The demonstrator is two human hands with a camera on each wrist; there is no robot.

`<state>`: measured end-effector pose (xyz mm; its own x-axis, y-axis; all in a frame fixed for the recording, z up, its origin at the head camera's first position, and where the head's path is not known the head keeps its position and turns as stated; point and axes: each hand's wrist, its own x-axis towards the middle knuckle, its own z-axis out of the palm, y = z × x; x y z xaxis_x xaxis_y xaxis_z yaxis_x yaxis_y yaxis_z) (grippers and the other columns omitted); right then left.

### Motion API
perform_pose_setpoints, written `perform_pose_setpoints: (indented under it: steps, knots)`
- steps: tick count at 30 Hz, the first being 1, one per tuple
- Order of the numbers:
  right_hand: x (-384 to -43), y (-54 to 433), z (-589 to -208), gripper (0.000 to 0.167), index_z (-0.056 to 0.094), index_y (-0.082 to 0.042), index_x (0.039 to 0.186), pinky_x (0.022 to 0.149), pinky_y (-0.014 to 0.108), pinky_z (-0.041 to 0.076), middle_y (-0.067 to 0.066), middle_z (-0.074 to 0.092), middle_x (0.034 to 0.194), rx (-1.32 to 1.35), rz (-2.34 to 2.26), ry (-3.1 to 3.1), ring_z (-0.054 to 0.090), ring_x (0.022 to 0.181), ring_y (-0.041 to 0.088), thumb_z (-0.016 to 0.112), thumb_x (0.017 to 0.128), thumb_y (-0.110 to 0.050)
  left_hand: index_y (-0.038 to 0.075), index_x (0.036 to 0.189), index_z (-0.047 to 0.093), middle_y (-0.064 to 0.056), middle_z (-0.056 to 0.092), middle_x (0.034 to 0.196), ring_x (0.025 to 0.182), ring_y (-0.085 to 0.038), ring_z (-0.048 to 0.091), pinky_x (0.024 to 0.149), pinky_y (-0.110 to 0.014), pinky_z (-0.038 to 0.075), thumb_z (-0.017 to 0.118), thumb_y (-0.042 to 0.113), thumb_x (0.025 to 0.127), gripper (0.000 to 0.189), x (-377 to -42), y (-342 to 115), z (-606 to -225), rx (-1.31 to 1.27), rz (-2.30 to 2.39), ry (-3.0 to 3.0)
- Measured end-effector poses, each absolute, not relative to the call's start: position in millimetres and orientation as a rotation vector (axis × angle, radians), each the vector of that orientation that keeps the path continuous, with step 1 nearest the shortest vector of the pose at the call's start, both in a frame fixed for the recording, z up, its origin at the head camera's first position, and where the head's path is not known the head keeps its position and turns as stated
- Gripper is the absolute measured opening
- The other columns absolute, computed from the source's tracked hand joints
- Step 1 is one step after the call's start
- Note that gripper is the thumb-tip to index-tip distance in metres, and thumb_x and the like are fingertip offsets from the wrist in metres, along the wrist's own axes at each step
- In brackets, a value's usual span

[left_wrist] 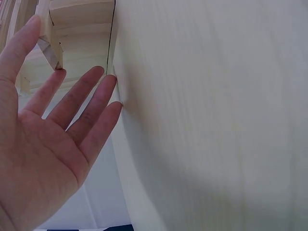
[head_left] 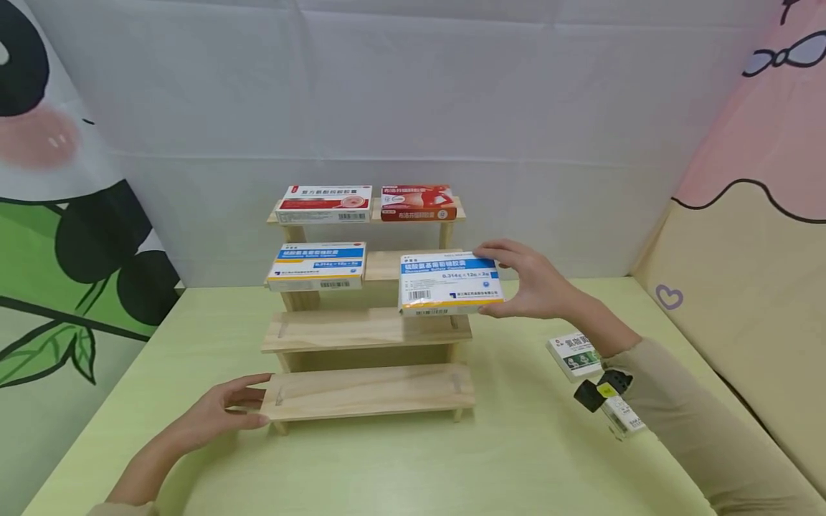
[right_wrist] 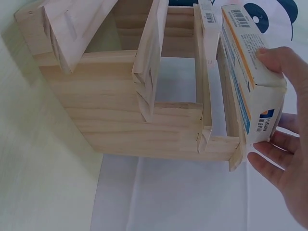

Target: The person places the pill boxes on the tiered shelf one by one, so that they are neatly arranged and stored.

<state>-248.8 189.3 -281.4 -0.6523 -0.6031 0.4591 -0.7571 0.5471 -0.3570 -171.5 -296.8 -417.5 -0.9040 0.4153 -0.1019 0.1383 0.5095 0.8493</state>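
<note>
My right hand [head_left: 532, 283] grips a white-and-blue medicine box [head_left: 448, 276] by its right end, thumb on one side and fingers on the other. In the right wrist view this carton [right_wrist: 255, 72] appears close beside the top boards. The box overlaps the right part of the second tier from the top in the head view. At the lower left, my left hand [head_left: 216, 412] has its thumb and index fingertips at the left end of the lowest board [head_left: 368, 394] of the wooden step shelf. Its fingers [left_wrist: 77, 98] are spread and fairly straight in the left wrist view.
A matching blue-and-white box [head_left: 317, 266] lies on the second tier's left side. On the top tier are a red-and-white box [head_left: 325, 203] and a red box [head_left: 418, 202]. Small white-and-green box [head_left: 574, 356] and another white box [head_left: 624, 416] lie by my right forearm.
</note>
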Motion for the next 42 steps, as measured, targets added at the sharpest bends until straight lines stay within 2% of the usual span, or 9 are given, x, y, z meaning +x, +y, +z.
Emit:
perform_pose_setpoints:
  steps: [28,35,42]
  knots:
    - [-287,157,-289,0.075,0.05,0.001,0.127,0.087,0.041,0.044,0.013,0.046,0.13,1.05,0.922,-2.507,0.047,0.112,0.025,0.083,0.063,-0.02,-0.007,0.135,0.033,-0.03,0.051,0.119,0.095,0.004,0.054,0.072,-0.023,0.048,0.066,0.015,0.082,0.066,-171,-300,-418,0.44,1.337,2.464]
    - [-293,154,-291,0.075,0.05,0.0,0.127,0.087,0.041,0.044,0.014,0.045,0.131,1.027,0.937,-2.548,0.045,0.114,0.026,0.082,0.064,-0.021,-0.009,0.135,0.032,-0.032,0.051,0.118,0.093,0.007,0.054,0.072,-0.023,0.048,0.067,0.013,0.082,0.067,-171,-299,-418,0.451,1.357,2.449]
    - [-295,154,-295,0.074,0.049,0.0,0.128,0.087,0.041,0.044,0.014,0.044,0.132,1.008,0.959,-2.578,0.044,0.114,0.026,0.082,0.064,-0.021,-0.007,0.135,0.033,-0.031,0.051,0.119,0.094,0.005,0.054,0.072,-0.024,0.048,0.067,0.014,0.082,0.067,-171,-298,-419,0.44,1.357,2.447]
